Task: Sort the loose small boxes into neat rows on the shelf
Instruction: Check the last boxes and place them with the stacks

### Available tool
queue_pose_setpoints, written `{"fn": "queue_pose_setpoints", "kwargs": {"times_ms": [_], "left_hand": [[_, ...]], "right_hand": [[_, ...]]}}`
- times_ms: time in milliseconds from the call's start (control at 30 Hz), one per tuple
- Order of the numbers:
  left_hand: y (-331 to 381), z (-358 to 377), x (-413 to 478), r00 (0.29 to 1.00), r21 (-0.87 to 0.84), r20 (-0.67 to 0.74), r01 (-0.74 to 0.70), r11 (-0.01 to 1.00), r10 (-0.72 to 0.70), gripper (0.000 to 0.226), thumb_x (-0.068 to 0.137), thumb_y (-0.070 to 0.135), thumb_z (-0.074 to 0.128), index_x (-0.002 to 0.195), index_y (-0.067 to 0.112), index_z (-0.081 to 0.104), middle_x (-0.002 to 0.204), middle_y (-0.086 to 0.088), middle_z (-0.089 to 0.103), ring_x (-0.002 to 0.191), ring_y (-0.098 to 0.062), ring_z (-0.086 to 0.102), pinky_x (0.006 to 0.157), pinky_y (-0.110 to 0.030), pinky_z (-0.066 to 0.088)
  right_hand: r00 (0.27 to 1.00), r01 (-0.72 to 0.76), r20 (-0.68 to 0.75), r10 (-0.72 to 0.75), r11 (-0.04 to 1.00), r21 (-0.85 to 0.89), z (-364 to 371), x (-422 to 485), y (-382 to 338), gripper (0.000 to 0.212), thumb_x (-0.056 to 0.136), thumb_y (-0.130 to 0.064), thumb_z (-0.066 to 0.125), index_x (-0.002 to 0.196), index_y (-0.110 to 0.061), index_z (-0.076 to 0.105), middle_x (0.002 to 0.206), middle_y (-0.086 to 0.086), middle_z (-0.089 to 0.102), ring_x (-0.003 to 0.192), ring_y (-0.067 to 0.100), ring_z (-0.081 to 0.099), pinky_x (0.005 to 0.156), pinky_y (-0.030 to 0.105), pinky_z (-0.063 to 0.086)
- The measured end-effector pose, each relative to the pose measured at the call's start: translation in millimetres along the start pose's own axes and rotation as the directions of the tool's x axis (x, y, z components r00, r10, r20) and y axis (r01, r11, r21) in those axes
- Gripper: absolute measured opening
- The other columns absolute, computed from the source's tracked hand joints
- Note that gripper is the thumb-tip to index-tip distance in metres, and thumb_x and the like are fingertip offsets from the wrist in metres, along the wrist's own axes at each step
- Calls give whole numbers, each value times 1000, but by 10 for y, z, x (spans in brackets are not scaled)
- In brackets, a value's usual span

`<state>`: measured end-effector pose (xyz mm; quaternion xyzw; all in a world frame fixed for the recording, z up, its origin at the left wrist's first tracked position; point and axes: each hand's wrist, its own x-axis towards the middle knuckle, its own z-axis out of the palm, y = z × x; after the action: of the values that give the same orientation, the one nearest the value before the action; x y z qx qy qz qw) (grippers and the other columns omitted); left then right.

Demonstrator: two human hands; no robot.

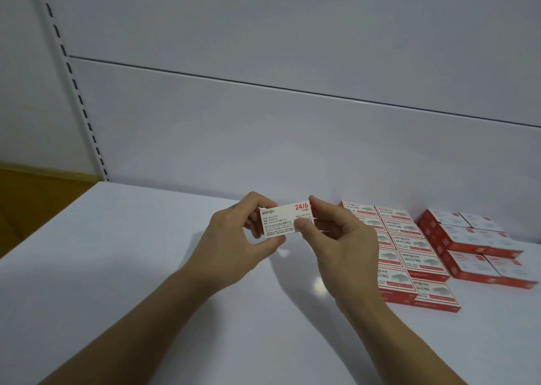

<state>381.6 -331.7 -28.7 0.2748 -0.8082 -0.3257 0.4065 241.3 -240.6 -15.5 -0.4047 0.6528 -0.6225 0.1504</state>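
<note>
A small white box point(282, 220) with red "24/6" print is held above the white shelf point(131, 253), its printed white face toward me. My left hand point(234, 238) pinches its left end between thumb and fingers. My right hand point(342, 238) pinches its right end the same way. To the right, several red-and-white boxes point(409, 250) lie flat in two neat rows running from the back panel toward me. Further right sits a second block of red-and-white boxes point(474, 244), also in rows and stacked two high.
The shelf's white back panel point(263, 136) rises right behind the boxes. A slotted upright point(85, 115) runs along the left. A yellow-brown floor point(32, 197) shows beyond the shelf's left edge. Bare shelf surface lies left of and in front of the hands.
</note>
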Motion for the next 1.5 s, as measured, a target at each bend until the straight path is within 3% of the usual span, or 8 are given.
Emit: {"fn": "queue_pose_setpoints", "kwargs": {"times_ms": [233, 367, 767, 967, 1133, 1233, 1400, 1500], "left_hand": [[4, 77, -24, 999, 6, -47, -4, 1000, 5, 34, 72, 18, 82, 95, 27, 59, 83, 13, 67, 76, -10, 58, 63, -15, 49], [-16, 107, -36, 999, 48, -21, -35, 998, 36, 44, 71, 14, 82, 99, 34, 54, 91, 12, 69, 85, -10, 61, 67, -23, 53], [-44, 155, -24, 957, 218, -6, -283, 934, 291, 44, 73, 26, 70, 111, 33, 50, 100, 13, 64, 90, -3, 54, 76, -26, 48], [-55, 42, 47, 984, 162, 54, -177, 971, 170, 43, 74, 54, 67, 113, 40, 57, 107, 15, 49, 99, -7, 53, 82, -24, 48], [-84, -6, 72, 992, 152, 87, -100, 983, 88, 45, 68, 58, 70, 108, 40, 57, 108, 20, 54, 105, -3, 50, 93, -38, 44], [-82, -19, 82, 997, 159, 59, -52, 986, 43, 42, 68, 56, 71, 104, 38, 57, 101, 21, 60, 100, -4, 53, 90, -40, 43], [-4, -18, 69, 992, 6, 81, 98, 995, -98, 39, 70, 40, 82, 100, 40, 57, 91, 19, 68, 94, 1, 59, 75, -21, 51], [2, -8, 63, 982, -42, 95, 165, 985, -161, 44, 69, 36, 84, 101, 45, 55, 95, 18, 69, 94, 4, 59, 77, -30, 57]], "right_hand": [[995, 65, 87, -46, 973, -220, 38, -59, 16, 57, 79, -35, 75, 132, -31, 55, 110, -24, 61, 100, -7, 59, 80, 11, 49], [991, 66, 132, -26, 948, -312, 93, -117, 2, 77, 70, -50, 77, 137, -33, 44, 119, -20, 55, 112, -1, 51, 95, 25, 46], [983, -65, 156, 101, 974, -217, 76, -54, -13, 65, 68, -38, 83, 124, -35, 51, 100, -21, 63, 94, -7, 60, 74, 9, 48], [903, -256, 382, 195, 960, 115, -40, 36, -52, 41, 79, -20, 77, 118, -21, 63, 101, -2, 73, 97, 11, 69, 82, 25, 54], [821, -390, 548, 159, 858, 335, -81, 103, -34, 27, 87, -15, 58, 106, -3, 71, 111, 19, 70, 106, 33, 66, 93, 43, 53], [834, -417, 514, 201, 839, 348, -91, 136, -19, 25, 95, -4, 48, 107, 5, 68, 109, 21, 70, 101, 34, 67, 88, 40, 56], [892, -376, 374, 253, 875, 306, -85, 149, -11, 24, 94, -2, 50, 111, -5, 67, 100, 15, 74, 88, 25, 70, 72, 32, 57], [921, -339, 289, 261, 904, 261, -110, 159, -17, 25, 92, -1, 56, 111, -13, 68, 94, 10, 75, 84, 20, 71, 72, 33, 57]]}}
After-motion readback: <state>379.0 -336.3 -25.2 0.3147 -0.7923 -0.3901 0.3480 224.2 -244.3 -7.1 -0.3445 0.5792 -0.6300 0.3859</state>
